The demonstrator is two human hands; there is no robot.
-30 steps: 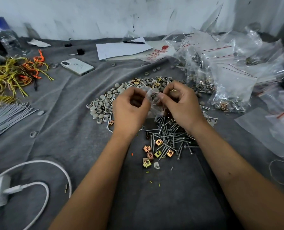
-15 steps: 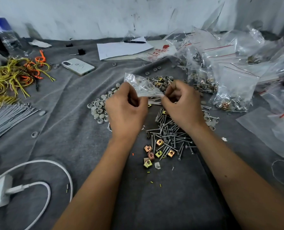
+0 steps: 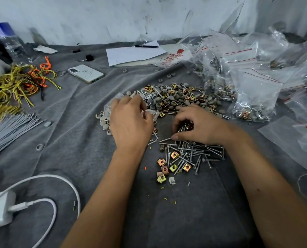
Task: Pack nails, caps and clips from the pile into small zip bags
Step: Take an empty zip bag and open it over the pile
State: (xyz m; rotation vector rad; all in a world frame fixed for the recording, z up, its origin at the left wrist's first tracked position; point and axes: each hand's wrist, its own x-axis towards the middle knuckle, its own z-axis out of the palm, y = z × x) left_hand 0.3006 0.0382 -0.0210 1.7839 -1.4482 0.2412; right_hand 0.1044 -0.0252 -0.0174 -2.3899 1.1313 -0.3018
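Observation:
A mixed pile [image 3: 176, 97] of nails, grey caps and gold clips lies on the grey cloth [image 3: 68, 140] ahead of me. Closer in lie loose nails [image 3: 190, 153] and several clips [image 3: 164, 167]. My left hand [image 3: 131, 122] holds a small clear zip bag [image 3: 113, 106] low over the grey caps [image 3: 103, 120] at the pile's left side. My right hand [image 3: 199, 126] curls its fingers around a bunch of nails and clips on the cloth.
Filled zip bags [image 3: 247, 97] heap up at the right, with flat bags [image 3: 292, 138] nearer. A phone [image 3: 86, 73], paper with a pen [image 3: 134, 52], yellow and orange wires [image 3: 18, 83], grey ties [image 3: 7, 129] and a white charger [image 3: 0, 210] lie to the left and back.
Both hands dropped from holding the bag up between them. The left hand now carries the bag alone down at the caps; the right hand let go and closed on nails in the pile.

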